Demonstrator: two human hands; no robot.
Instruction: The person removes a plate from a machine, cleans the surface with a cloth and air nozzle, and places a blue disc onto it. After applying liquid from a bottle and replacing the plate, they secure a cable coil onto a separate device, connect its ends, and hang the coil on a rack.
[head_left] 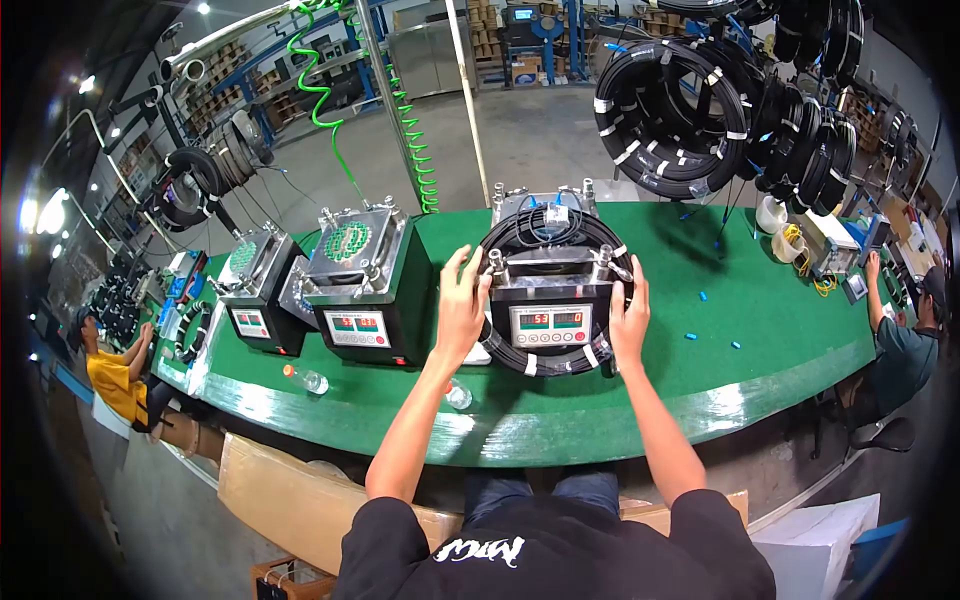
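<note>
A coil of black cable (545, 362) bound with white tape hangs looped around a polishing-type machine with a digital display (551, 325). Its front arc droops below the panel; the back arc passes behind the clamp posts. On top, a smaller cable loop has blue-tipped connectors (556, 203) and a white label. My left hand (462, 305) is beside the coil's left side, fingers stretched upward and apart, near the left post. At the coil's right side is my right hand (630, 315), its fingers extended near the right post. Whether either palm presses the coil is hidden.
Two similar machines (362, 285) (262, 290) stand to the left on the green table (690, 390). Small bottles (312, 381) (457, 395) and blue caps (691, 337) lie about. Cable coils (670, 120) hang at upper right. People (115, 365) (900, 350) sit at both ends.
</note>
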